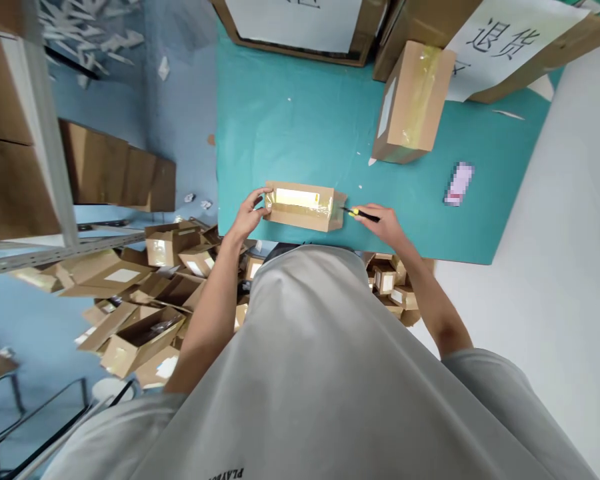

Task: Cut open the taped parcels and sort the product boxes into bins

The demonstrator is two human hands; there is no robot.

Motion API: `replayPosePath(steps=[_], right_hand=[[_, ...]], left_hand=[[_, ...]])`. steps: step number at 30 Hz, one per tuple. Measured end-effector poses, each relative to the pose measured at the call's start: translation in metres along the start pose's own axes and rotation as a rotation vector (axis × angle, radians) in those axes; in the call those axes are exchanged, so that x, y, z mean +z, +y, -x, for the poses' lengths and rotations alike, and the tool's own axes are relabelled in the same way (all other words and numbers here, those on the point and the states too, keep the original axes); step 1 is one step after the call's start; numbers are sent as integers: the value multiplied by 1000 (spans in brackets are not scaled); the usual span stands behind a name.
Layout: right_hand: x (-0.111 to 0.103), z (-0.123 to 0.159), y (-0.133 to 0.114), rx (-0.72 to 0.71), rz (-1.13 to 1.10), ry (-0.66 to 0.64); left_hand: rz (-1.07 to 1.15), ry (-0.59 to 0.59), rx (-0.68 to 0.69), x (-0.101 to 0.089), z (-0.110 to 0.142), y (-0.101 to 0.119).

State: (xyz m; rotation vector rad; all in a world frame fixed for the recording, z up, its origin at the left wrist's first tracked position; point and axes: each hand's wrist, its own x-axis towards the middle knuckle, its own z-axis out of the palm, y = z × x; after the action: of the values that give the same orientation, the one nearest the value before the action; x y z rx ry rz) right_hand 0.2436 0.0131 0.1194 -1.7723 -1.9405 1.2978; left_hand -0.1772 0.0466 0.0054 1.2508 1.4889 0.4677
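Grey shirt cloth [330,360] is seen nearest, with a green tabletop [300,133] spread beyond it. Toward the far right, a larger carton [415,107] is set well apart from the work. Close to the near edge, a long carton [300,217] is laid crosswise, its right end sealed with shiny tape [325,202]. Its left end is pinched between the thumb and fingers of the left hand [249,215]. By the right hand [387,227], closed around the handle, a black-and-yellow cutter [369,215] is pointed at the taped end; whether the tape is touched cannot be told. Slitting that tape is judged to be the step in hand; a shallow, controlled stroke is called for, with the opposite end kept braced.
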Motion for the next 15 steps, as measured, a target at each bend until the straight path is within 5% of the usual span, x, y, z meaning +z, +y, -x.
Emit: replayPosePath(steps=[4,9,15], right_hand=[[43,-16,10,229,-468,183],[90,-38,-8,345,-669,212],[92,-47,-46,278,-626,235]], left_hand=[[-55,82,-26,-13,-2,-17],[-22,139,-78,-23,-8,-36],[-31,86,-74,-4,-30,-35]])
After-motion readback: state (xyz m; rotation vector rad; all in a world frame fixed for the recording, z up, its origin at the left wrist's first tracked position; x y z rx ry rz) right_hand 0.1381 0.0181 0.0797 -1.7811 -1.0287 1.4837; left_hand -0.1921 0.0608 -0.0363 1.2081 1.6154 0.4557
